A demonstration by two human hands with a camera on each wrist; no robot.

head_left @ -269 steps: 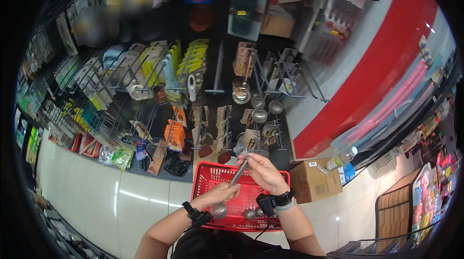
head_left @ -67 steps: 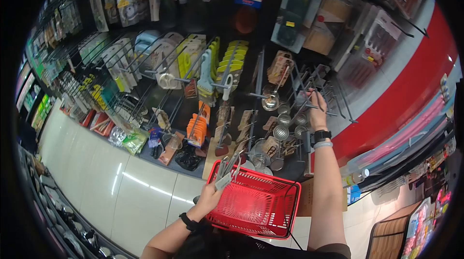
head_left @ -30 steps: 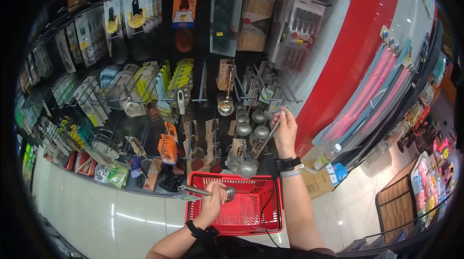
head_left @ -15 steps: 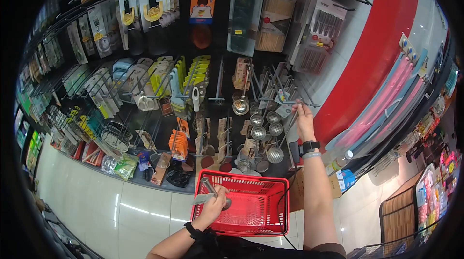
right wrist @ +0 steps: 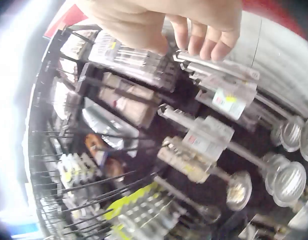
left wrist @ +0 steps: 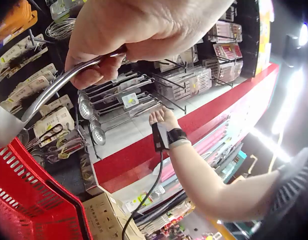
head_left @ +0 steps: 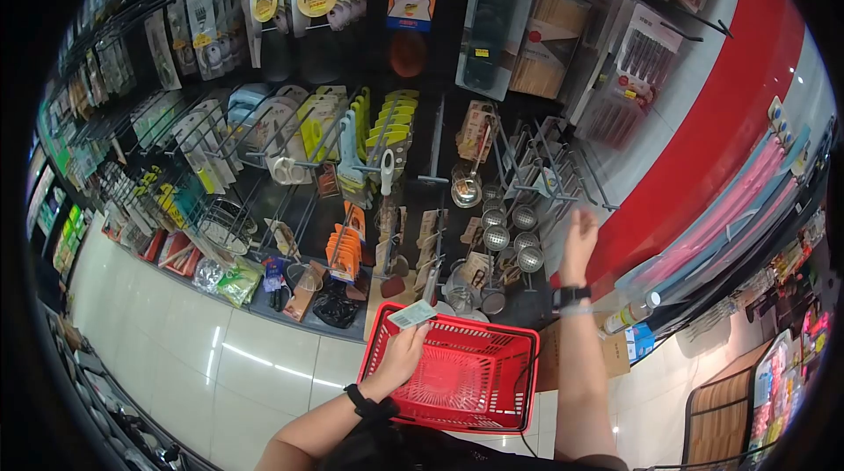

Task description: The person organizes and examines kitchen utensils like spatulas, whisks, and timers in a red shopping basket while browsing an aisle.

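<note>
My left hand (head_left: 403,357) grips a metal utensil with a pale label (head_left: 412,314) above the basket's left side; in the left wrist view its fingers curl round the curved metal handle (left wrist: 59,87). The right hand (head_left: 580,242) is raised beside the hanging perforated ladles (head_left: 529,258), with nothing visible in it. In the right wrist view the right hand (right wrist: 194,25) has loosely bent fingers close to the ladles' handle ends (right wrist: 186,57); contact is unclear. Below the rack is a red basket (head_left: 492,421), its visible floor bare.
Metal hooks (head_left: 607,205) stick out close to the right hand. A solid ladle (head_left: 467,190) hangs left of the perforated ones. Orange packs (head_left: 345,251) hang lower left. A cardboard box (head_left: 615,352) and a bottle (head_left: 631,314) stand at the right, by a red-striped wall (head_left: 681,198).
The right hand has let go of the perforated ladle, which hangs on the rack, and has moved slightly down from the hooks. My left hand has turned its utensil, so the label faces up.
</note>
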